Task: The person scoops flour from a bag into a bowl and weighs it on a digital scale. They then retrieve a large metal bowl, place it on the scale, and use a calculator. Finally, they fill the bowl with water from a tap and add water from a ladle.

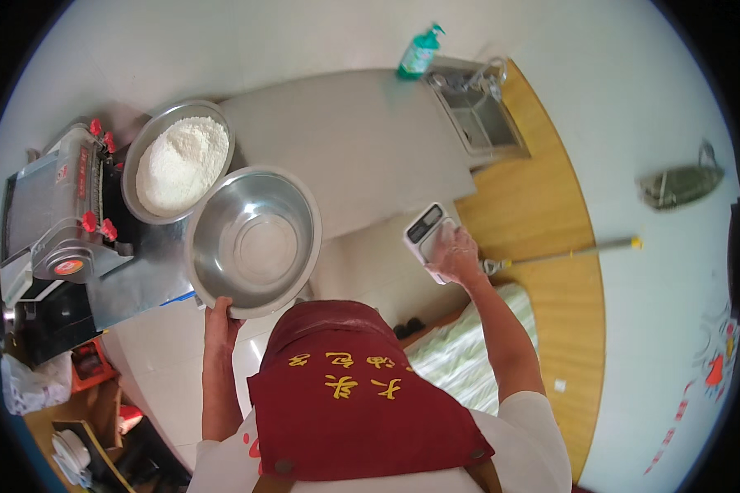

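A wide, empty stainless steel bowl [256, 243] is gripped at its near rim by my left hand [223, 317], thumb over the edge. Behind it to the left, a second steel bowl [225, 117] holds a heap of white flour [182, 163]. My right hand [456, 254], dusted with white powder, holds a white digital kitchen scale [431, 231] out to the right, past the counter's near edge. The scale's display faces up.
A noodle-rolling machine [77, 203] with red knobs stands on the left. The grey counter [345, 142] runs back to a green pump bottle [418, 54] and a sink [484, 123]. A yellow-ended pole [567, 252] is at right, and a red crate [92, 363] sits low left.
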Demonstrator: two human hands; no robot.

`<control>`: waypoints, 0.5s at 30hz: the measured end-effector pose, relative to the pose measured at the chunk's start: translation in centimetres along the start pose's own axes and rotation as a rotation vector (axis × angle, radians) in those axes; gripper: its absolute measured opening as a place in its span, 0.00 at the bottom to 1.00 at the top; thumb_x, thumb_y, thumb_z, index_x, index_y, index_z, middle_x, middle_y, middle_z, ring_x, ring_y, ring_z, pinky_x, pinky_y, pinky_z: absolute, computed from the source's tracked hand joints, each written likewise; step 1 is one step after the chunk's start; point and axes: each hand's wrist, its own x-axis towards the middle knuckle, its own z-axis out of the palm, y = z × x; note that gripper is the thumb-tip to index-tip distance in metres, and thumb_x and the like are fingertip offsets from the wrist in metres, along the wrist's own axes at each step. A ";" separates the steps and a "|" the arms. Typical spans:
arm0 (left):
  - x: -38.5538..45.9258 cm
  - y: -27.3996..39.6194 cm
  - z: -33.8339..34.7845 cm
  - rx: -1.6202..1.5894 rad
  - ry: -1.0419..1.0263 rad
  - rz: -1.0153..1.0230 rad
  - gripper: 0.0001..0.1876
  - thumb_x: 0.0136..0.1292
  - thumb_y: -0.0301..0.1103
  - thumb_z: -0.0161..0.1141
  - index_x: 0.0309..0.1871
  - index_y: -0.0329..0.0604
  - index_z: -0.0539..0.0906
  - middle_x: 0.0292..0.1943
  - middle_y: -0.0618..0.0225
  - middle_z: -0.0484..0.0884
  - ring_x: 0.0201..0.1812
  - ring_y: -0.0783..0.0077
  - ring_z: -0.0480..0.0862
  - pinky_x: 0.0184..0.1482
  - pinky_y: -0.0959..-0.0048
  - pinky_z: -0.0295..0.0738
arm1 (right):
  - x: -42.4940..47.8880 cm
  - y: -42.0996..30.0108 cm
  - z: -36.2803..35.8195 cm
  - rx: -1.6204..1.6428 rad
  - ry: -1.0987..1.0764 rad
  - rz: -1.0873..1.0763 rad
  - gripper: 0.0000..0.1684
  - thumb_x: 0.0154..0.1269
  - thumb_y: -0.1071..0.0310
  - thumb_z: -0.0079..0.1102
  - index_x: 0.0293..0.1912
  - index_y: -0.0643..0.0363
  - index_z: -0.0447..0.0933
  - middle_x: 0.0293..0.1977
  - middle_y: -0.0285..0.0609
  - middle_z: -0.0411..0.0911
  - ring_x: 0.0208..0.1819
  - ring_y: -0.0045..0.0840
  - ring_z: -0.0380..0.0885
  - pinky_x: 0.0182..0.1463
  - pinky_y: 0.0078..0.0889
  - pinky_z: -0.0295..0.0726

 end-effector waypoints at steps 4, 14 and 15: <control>2.0 0.3 2.6 0.039 0.095 -0.040 0.18 0.59 0.32 0.53 0.52 0.36 0.70 0.41 0.67 0.77 0.42 0.73 0.79 0.39 0.74 0.77 | 8.9 -0.9 -1.7 -0.084 0.010 -0.345 0.65 0.33 0.47 0.78 0.69 0.55 0.53 0.61 0.65 0.57 0.64 0.55 0.57 0.66 0.55 0.58; -2.3 -4.1 12.4 -0.218 0.514 0.278 0.21 0.60 0.29 0.50 0.57 0.29 0.68 0.48 0.60 0.76 0.47 0.65 0.81 0.50 0.66 0.80 | 30.6 3.7 -2.5 -0.571 -0.002 -1.424 0.46 0.47 0.57 0.69 0.66 0.46 0.61 0.66 0.56 0.57 0.69 0.44 0.55 0.71 0.55 0.52; -3.4 -5.3 13.5 -0.250 0.560 0.293 0.21 0.60 0.29 0.50 0.56 0.29 0.68 0.48 0.60 0.76 0.47 0.65 0.81 0.50 0.66 0.81 | 33.6 5.0 -0.7 -0.511 0.136 -1.575 0.41 0.50 0.59 0.65 0.65 0.46 0.62 0.66 0.55 0.57 0.69 0.42 0.55 0.71 0.55 0.52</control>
